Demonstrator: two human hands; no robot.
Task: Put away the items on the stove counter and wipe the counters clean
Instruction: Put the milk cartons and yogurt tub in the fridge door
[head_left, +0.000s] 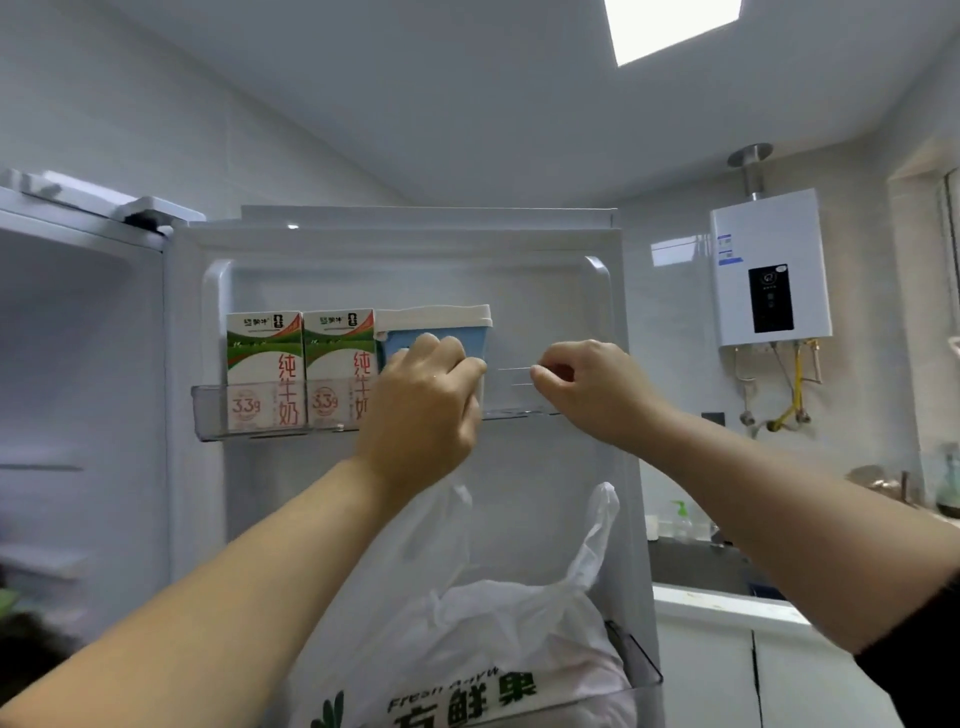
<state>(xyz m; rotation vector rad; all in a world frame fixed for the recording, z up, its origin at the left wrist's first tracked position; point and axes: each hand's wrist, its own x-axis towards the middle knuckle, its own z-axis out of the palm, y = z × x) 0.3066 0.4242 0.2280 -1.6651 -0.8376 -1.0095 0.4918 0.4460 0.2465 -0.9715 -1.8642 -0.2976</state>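
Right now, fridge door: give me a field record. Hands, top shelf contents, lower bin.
left hand: grips the blue tub, which stands in the door shelf
right hand: fingers curled at the shelf's clear rail, right of the tub; grip unclear
blue tub: white lid, upright, next to the cartons on their right
milk cartons: two, upright, side by side at the shelf's left end
lower bin: holds a white plastic bag with green print
fridge door: open
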